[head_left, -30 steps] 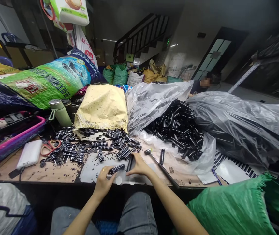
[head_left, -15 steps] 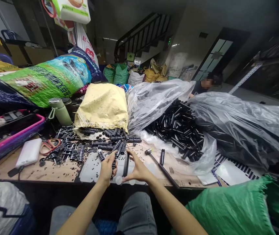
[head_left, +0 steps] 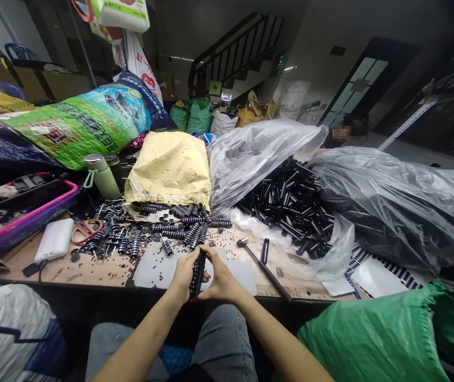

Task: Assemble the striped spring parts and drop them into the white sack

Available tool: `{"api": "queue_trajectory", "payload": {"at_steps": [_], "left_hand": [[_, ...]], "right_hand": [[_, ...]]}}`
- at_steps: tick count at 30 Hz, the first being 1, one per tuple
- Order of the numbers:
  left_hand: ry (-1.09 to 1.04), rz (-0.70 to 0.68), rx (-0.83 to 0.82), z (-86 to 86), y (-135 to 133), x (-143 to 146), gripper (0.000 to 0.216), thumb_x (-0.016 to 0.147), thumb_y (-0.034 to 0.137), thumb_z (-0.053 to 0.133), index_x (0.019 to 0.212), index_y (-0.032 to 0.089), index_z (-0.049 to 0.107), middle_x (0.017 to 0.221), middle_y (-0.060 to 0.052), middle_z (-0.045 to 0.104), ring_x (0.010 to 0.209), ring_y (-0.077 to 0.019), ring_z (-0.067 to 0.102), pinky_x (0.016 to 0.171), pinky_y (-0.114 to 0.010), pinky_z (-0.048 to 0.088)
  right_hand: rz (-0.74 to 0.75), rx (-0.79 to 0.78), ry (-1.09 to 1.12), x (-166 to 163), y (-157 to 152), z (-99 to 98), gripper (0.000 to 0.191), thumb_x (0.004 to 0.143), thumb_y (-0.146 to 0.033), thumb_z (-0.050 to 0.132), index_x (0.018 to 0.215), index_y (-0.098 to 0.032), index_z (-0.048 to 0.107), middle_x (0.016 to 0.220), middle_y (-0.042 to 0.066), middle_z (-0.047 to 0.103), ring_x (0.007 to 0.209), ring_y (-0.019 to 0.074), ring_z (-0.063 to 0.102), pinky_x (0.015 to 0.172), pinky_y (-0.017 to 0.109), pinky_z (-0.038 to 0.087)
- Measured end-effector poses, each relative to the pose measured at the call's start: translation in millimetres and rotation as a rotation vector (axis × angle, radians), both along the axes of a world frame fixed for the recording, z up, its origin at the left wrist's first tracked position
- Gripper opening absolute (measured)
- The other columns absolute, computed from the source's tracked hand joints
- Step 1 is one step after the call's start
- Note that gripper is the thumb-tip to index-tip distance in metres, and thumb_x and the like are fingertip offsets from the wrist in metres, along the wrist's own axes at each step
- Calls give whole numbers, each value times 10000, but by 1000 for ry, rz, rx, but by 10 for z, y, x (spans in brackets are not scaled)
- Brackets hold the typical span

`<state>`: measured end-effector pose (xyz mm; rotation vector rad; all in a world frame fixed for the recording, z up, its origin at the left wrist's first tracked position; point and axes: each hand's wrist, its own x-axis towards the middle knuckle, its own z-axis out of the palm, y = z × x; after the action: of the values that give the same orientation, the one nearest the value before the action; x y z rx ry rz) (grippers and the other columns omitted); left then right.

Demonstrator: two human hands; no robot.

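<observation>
My left hand (head_left: 182, 275) and my right hand (head_left: 218, 277) meet at the table's near edge over a pale sheet (head_left: 151, 270). Both close round a black ribbed rod with a black tube (head_left: 197, 271), held upright between them. Just beyond lie several more ribbed rods (head_left: 189, 225), spilling from a yellow sack (head_left: 168, 168). A small hammer (head_left: 255, 259) and one loose black tube (head_left: 264, 250) lie to the right of my hands.
A clear bag holds a pile of black tubes (head_left: 290, 204) at right. Scissors (head_left: 84, 231), a white power bank (head_left: 54, 240), a green flask (head_left: 99, 175) and a pink tray (head_left: 32, 217) stand at left. A green sack (head_left: 378, 334) is near right. Another person (head_left: 344, 132) sits far back.
My hands have drawn together toward me. The left hand turned its ribbed rod from lying flat to upright, and the right hand brought the black tube onto it.
</observation>
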<state>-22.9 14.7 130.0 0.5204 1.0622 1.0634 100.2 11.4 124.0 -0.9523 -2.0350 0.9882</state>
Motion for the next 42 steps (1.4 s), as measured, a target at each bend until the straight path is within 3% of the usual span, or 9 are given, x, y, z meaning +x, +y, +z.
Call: {"api": "queue_trajectory", "payload": {"at_steps": [7,11,14,18,22,26,35,38,42], "left_hand": [[203,-129,0,-260,75,-13,263,809,332,409,882,117,541,666,-26,560,471,-111,559,471,-258,483],[801,-189,450,-566,44,23,346,765,232,462,1094,145,526,969,-96,541,809,-177,571,749,-349,477],[1249,-314,722,-812,26,52,438,736,69,399,1160,125,494,979,-119,543,894,-193,522,808,-354,438],[1558,-452,955,-1010,54,-18,522,696,-48,323,1155,131,495,980,-112,570,891,-191,520,752,-329,441],[1679,-390,1119,-1048,39,-103,480,727,-35,335,1141,139,502,985,-106,584,866,-194,529,709,-334,428],[1721,-316,1111,-1020,-20,-85,432,762,3,355,1138,151,506,1015,-107,591,912,-205,522,763,-388,398],[1728,-308,1012,-985,-51,-55,452,786,21,331,1171,195,493,1074,-99,596,1044,-251,488,864,-488,342],[1729,-331,992,-1012,-94,14,418,815,76,319,1202,139,462,1134,-123,565,1091,-253,466,910,-477,329],[1691,-348,988,-1109,-160,151,539,807,287,394,1265,7,343,1298,-219,385,1233,-297,302,991,-452,274]], "right_hand": [[-158,-95,19,-88,-38,-330,1006,406,-171,732,1259,-219,201,1231,88,358,1134,225,395,976,363,346],[-311,-30,-86,-154,-48,-674,890,518,-208,673,1267,-164,195,1257,142,350,1176,255,354,997,415,310],[-343,7,-275,-46,-40,-840,738,628,-184,577,1274,-123,226,1283,166,345,1212,251,311,1006,416,293],[-666,-2,-677,509,21,-774,555,727,-279,536,1225,-128,342,1250,151,391,1170,272,336,943,418,330],[-973,-71,-984,1072,163,-577,233,824,-242,381,940,-115,539,1019,172,509,1027,304,418,817,432,343],[-875,-98,-975,1116,227,-414,217,849,-247,340,859,-132,524,925,131,544,884,238,508,714,330,368],[-566,-123,-586,501,-269,-216,379,901,-404,144,809,-210,457,585,6,533,537,160,538,504,243,339],[-496,-174,-719,420,-302,-188,381,896,-414,173,737,-211,453,552,12,530,537,172,542,501,248,329],[-462,-89,-581,170,-313,-78,417,904,-397,104,792,-208,459,632,32,566,577,172,552,540,259,362]]}}
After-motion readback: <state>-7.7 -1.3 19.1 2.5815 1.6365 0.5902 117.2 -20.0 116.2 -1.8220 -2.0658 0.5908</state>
